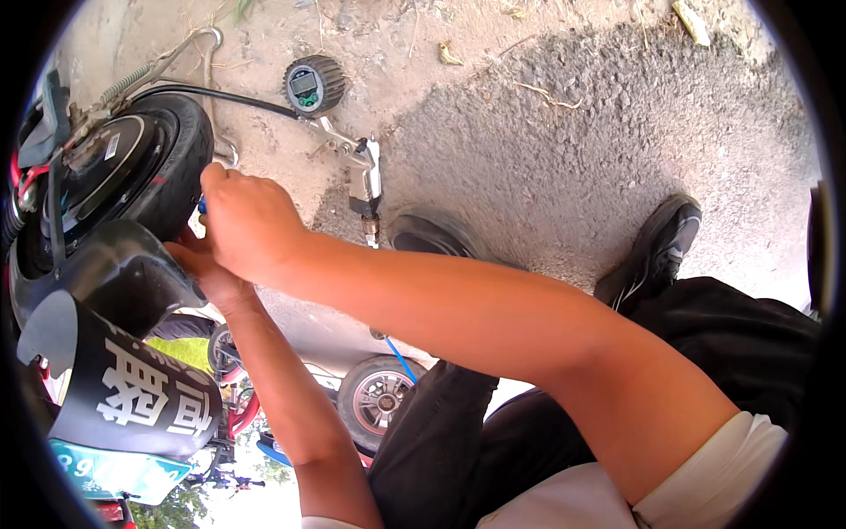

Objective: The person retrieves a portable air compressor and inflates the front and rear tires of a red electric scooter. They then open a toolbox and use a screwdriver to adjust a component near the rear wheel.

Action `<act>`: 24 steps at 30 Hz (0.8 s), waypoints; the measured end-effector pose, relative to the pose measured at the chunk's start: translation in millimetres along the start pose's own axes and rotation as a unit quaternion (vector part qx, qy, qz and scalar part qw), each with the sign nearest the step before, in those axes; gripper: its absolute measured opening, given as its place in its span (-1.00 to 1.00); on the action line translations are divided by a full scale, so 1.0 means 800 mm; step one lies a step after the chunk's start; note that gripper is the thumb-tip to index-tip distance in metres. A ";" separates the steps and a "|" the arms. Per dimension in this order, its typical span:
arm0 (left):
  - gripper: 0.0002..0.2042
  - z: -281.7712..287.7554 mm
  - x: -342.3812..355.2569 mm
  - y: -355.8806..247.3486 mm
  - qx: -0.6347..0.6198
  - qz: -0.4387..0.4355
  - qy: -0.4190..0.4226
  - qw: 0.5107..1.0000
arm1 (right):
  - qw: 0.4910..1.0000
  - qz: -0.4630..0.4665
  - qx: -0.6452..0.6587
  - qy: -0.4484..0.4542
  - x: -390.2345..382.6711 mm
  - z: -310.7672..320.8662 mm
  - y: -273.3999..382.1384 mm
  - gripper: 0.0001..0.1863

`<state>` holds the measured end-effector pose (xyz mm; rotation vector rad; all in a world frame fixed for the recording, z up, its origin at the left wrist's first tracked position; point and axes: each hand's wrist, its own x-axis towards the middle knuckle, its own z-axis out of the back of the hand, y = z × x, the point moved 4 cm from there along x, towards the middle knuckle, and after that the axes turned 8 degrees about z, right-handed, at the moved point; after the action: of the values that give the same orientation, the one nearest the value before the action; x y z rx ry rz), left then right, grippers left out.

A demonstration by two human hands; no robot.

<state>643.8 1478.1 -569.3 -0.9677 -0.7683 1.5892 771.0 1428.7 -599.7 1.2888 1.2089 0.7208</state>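
My right hand [251, 216] is closed beside the black tyre [192, 141] of a scooter wheel with a dark hub. A bit of a blue thing [203, 204] shows at its fingers; the rest is hidden in the grip. Below it, partly covered by the right wrist, my left hand [210, 275] reaches in between the tyre and the glossy black mudguard [132, 264]. Its fingers are mostly hidden, and I cannot tell whether they hold anything. The right forearm crosses over in front of the left one.
A tyre inflator with a round gauge [308, 85] and black hose [229, 95] lies on the rough ground. A bent metal stand [210, 75] is by the wheel. A black mud flap [132, 379] and teal plate [119, 472] hang nearer. Another silver-rimmed wheel [379, 401] stands behind my leg.
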 end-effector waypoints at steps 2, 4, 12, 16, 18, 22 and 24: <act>-0.48 0.002 -0.001 -0.001 -0.001 -0.007 0.023 1.000 | 0.999 -0.032 0.027 0.013 -0.007 0.001 -0.003 -0.74; -0.47 0.002 0.002 -0.001 -0.043 -0.030 0.030 0.998 | 0.994 -0.075 0.076 0.036 -0.030 0.017 -0.005 -0.75; -0.45 0.001 0.006 -0.002 0.002 -0.023 0.048 0.999 | 0.853 -0.190 0.440 0.207 0.007 0.010 -0.039 -0.68; -0.43 -0.015 -0.007 -0.011 -0.001 -0.049 -0.001 0.999 | 0.883 -0.181 0.375 0.216 0.001 0.023 -0.039 -0.64; -0.43 -0.012 0.003 -0.007 -0.020 -0.026 0.046 0.998 | 0.940 -0.095 0.272 0.181 0.032 0.008 -0.033 -0.62; -0.43 -0.006 -0.002 -0.007 -0.030 -0.034 0.056 0.997 | 0.990 0.035 0.008 0.135 -0.001 0.033 -0.022 -0.68; -0.49 -0.008 -0.003 -0.004 -0.026 -0.035 0.045 0.998 | 0.980 0.096 -0.059 0.167 0.008 0.043 -0.028 -0.69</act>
<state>651.0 1476.0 -569.1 -1.0317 -0.7768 1.4617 800.6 1419.2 -628.0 1.2275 1.2943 1.1690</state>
